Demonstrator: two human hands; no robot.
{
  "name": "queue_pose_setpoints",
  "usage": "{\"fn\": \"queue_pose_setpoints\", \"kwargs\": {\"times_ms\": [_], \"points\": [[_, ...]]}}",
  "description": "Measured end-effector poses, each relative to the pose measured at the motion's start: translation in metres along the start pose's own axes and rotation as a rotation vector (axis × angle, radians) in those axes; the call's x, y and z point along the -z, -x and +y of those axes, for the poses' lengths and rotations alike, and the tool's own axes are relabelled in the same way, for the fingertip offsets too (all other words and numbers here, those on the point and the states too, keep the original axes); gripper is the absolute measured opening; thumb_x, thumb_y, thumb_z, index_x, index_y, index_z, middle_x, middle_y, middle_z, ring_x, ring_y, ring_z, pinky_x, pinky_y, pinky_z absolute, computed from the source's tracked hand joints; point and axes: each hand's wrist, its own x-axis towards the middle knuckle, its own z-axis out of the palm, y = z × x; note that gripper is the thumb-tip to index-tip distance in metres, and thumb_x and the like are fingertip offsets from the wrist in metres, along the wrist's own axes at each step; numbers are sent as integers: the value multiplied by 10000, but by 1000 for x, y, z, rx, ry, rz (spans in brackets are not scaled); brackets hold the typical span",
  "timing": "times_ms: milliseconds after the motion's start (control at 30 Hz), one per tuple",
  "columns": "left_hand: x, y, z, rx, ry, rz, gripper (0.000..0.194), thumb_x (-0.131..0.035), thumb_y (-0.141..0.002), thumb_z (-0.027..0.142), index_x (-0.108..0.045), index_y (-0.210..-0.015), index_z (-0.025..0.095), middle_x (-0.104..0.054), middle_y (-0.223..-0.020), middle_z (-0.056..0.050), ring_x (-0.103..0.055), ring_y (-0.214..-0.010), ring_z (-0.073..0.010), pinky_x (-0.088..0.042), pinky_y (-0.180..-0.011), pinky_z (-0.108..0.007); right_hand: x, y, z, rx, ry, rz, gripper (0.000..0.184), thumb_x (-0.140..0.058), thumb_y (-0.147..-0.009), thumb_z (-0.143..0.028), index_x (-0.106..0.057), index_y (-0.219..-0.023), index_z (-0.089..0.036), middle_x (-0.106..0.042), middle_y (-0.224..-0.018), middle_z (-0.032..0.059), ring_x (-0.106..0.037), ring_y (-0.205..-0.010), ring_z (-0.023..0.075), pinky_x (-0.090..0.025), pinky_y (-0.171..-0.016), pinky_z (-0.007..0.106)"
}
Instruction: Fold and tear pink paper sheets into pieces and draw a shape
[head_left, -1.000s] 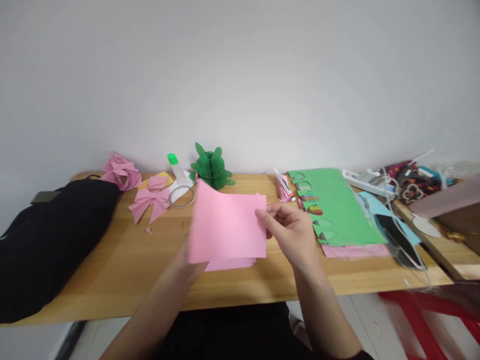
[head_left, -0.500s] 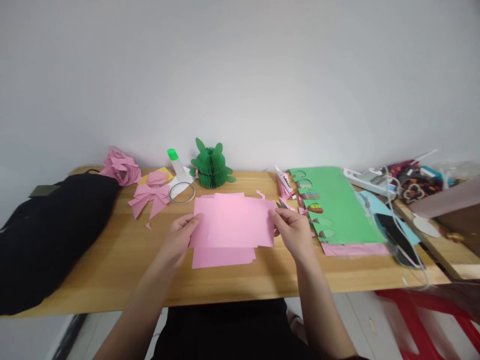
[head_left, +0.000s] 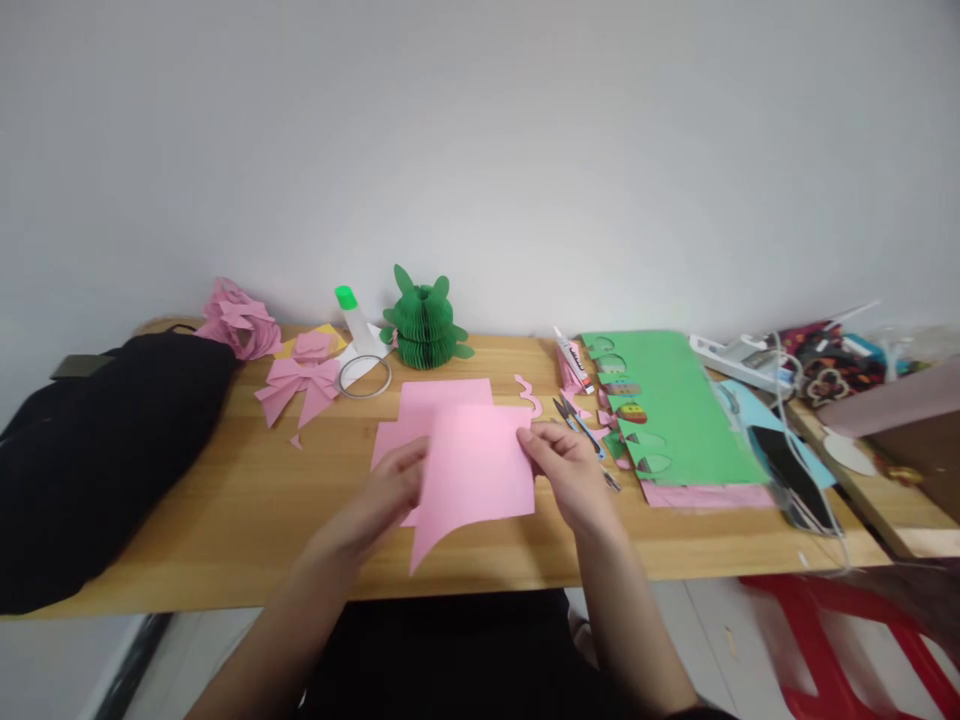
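A person seated at a wooden surface [head_left: 225, 520] lifts a curling pink sheet [head_left: 480, 460] above other pink paper [head_left: 442, 393], its near-left corner dipping toward the person. The right hand [head_left: 566, 465] pinches the sheet's right edge near the top, thumb in front; the left hand [head_left: 390, 490] is half curled at the left edge, blurred, and whether it grips cannot be told. Behind the paper stands a green honeycomb figure [head_left: 424, 325], with a green-capped glue stick [head_left: 355, 318] and a ring [head_left: 364, 377] to its left, near a pink paper bow [head_left: 300, 385]. To the right, dark-bladed snips [head_left: 581, 425] lie among pink scraps beside a green sheet [head_left: 675, 410] with cut-out ovals along its edge. A black bag [head_left: 112, 450] covers the surface's left end.
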Motion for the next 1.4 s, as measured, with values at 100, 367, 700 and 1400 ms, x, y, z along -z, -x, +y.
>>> {"fn": "queue_pose_setpoints", "kwargs": {"times_ms": [100,367,700,1400], "points": [[-18,4,11,-58,1,-138,339,-728,-726,446,-716,-963,204,-740,-945,-68,-675,-874,-222,-532,-757,-306,-13,7,-8,98,65,-2,305,-718,-698,-463,-659,-639,-170,-551,-513,-24,-462,-456,100,-379,-427,222],[-37,16,31,-200,-139,-6,226,-708,-761,302,-702,-970,217,-743,-903,-28,-685,-797,-188,-544,-650,-256,-13,30,-33,337,115,32,467,-510,-902,-502,-646,-572,-200,-560,-486,-2,-524,-473,125,-453,-473,253],[-40,34,46,-180,-119,-60,242,-697,-764,331,-740,-962,197,-752,-843,-61,-696,-779,-222,-566,-640,-286,-17,48,-52,396,172,111,79,-720,-790,-310,-743,-766,-239,-699,-671,3,-565,-537,113,-472,-473,222],[-41,51,55,-140,-107,-69,165,-717,-783,326,-733,-907,218,-749,-791,-27,-674,-684,-149,-552,-577,-212,-21,62,-66,563,237,165,105,-676,-833,-202,-724,-748,-239,-670,-616,-47,-570,-534,83,-468,-513,193]]}}
